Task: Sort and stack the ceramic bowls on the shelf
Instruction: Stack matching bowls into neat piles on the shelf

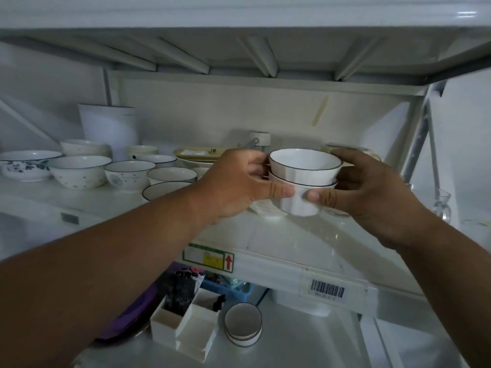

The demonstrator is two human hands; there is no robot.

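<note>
While both hands, left (pixel 239 185) and right (pixel 372 189), grip the bowls (pixel 304 179), seemingly two nested, the stack sits near the shelf (pixel 292 243) front edge.

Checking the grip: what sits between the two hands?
In the head view, two nested white bowls, held from both sides by the left hand and right hand, just above the shelf.

dim, soft focus, fisheye-bent edges
</note>
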